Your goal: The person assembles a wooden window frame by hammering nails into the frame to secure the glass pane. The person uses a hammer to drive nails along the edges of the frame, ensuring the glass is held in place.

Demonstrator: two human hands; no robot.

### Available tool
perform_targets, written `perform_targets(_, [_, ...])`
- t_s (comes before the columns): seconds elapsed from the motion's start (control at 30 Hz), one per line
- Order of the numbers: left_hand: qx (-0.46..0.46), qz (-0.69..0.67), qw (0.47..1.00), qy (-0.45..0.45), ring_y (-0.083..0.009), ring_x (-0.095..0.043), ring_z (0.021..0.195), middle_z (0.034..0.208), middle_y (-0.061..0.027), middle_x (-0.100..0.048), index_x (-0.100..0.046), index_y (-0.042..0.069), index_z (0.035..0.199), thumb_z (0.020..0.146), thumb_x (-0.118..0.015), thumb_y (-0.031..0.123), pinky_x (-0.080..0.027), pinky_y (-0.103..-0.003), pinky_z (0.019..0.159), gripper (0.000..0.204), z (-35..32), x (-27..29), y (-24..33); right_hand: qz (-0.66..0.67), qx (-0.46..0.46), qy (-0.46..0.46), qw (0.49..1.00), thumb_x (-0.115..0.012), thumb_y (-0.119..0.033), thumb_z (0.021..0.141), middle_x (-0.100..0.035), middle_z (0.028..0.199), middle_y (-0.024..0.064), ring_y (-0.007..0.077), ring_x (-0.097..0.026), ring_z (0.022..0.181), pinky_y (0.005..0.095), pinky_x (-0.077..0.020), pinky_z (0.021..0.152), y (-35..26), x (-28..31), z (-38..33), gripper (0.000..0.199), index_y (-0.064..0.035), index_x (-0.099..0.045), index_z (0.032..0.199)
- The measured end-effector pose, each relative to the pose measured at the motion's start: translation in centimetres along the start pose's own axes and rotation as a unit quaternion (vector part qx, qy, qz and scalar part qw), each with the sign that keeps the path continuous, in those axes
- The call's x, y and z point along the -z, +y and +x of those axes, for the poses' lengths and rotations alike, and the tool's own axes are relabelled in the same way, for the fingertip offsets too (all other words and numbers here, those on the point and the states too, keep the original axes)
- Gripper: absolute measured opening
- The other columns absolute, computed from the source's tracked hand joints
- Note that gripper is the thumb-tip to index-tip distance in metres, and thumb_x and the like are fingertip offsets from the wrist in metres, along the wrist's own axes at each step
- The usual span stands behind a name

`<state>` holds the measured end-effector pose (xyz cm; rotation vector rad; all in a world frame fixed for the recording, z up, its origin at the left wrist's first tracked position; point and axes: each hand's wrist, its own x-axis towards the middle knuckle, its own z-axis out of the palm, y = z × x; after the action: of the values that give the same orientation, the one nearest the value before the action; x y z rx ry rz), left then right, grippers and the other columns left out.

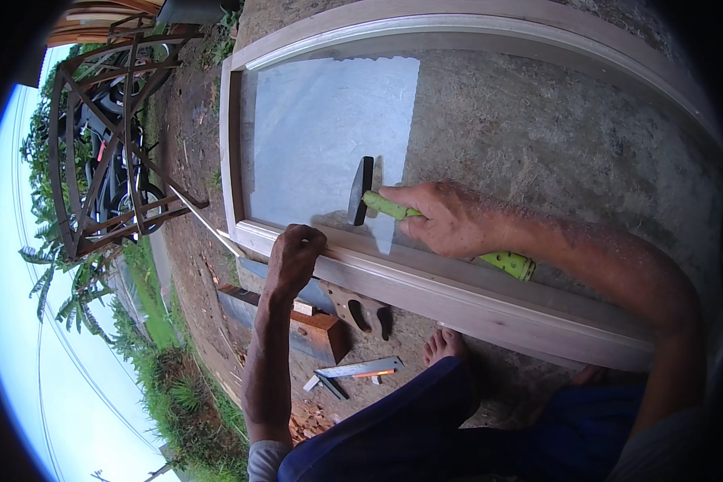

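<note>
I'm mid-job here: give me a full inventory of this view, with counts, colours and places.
Wooden frame: one, pale, across the centre and right
Glass pane: one, clear, inside the frame
Hammer: one, green handle, dark head, above the pane
Handsaw: one, grey blade, brown handle, beside the frame
Wooden block: one, brown, beside the handsaw
Square: one, silver and black, near the foot
Stick: one, pale, left of the frame
Rack: one, dark, upper left
Motorcycle: at least one, dark, behind the rack
Plants: several, green, left
Trousers: one pair, blue, bottom
Foot: one clearly visible, bare, below the frame
Left hand: one, bare, at the near rail
Right hand: one, bare, gripping the hammer
</note>
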<state>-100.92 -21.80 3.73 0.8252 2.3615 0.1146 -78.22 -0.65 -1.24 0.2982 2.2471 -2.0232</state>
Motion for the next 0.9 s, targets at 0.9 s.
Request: perform_targets(0.9, [-0.049,0.055,0.997,0.004,-0.0391,-0.070,0.099,0.103,-0.0242,-0.070,-0.077,-0.001,0.095,0.089,-0.067,0.021,-0.054,-0.045,0.090,0.025,0.7,2.2,-4.2,-0.023,-0.008,0.023,0.999,-0.053,-0.014,0.099,-0.069,0.110,0.0313,0.0357,-0.073,0.093,0.0424,-0.0599,0.084,-1.1,-7.5,7.6,0.052,0.0047,-0.049,0.147])
